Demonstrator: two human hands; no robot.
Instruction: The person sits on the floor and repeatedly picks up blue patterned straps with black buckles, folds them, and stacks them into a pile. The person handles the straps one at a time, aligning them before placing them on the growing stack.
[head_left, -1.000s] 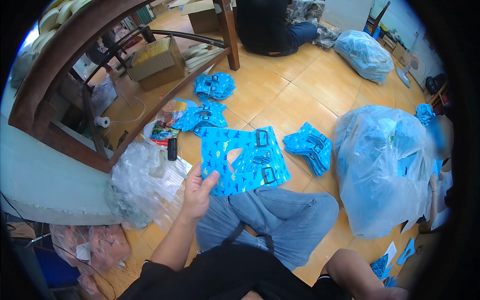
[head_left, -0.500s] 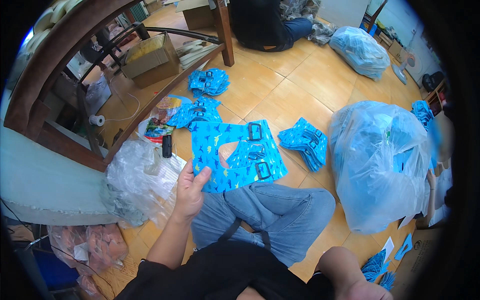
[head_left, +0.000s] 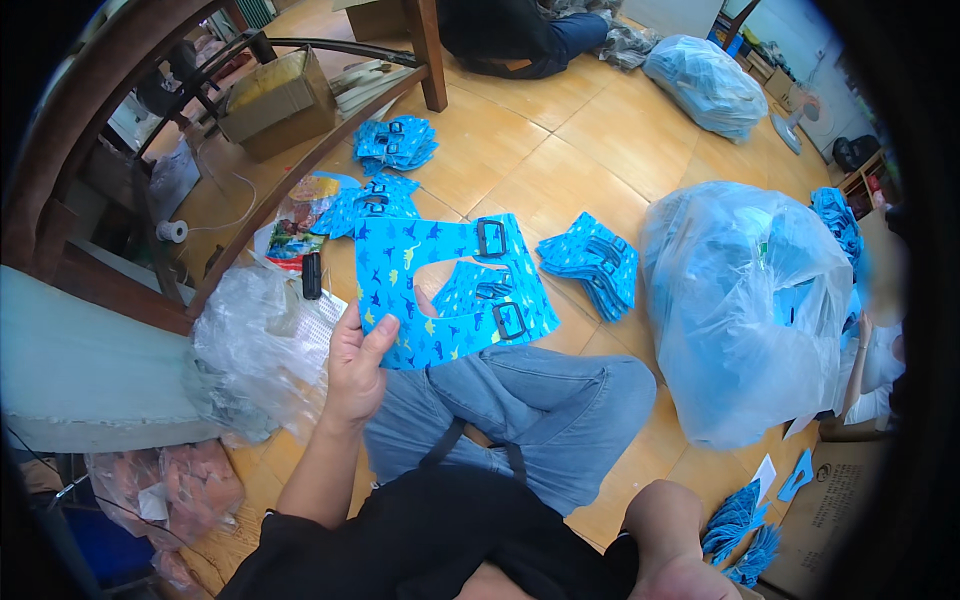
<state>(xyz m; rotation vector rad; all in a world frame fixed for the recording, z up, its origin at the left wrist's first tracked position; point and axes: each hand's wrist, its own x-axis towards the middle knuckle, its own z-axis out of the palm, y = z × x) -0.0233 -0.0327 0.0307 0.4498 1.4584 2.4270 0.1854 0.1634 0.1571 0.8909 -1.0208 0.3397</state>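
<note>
My left hand is closed on the lower left edge of a flat bright-blue piece with buckles, thumb on top. It has a dinosaur print, a wide cutout and two black buckles along its right side. Through the cutout shows more blue printed material with a dark buckle. My right hand is low at the right, cut off by the lower edge, its fingers out of sight. Nearest to it are bundles of blue pieces.
Stacks of blue buckled pieces lie on the tiled floor, one to the right, others farther left. A big clear bag of blue goods stands at the right. Crumpled plastic and a wooden frame are left. Another person sits beyond.
The whole view has shifted slightly, so everything appears a little farther up and left. My left hand keeps the same hold on the blue piece. My right hand stays at the lower right.
</note>
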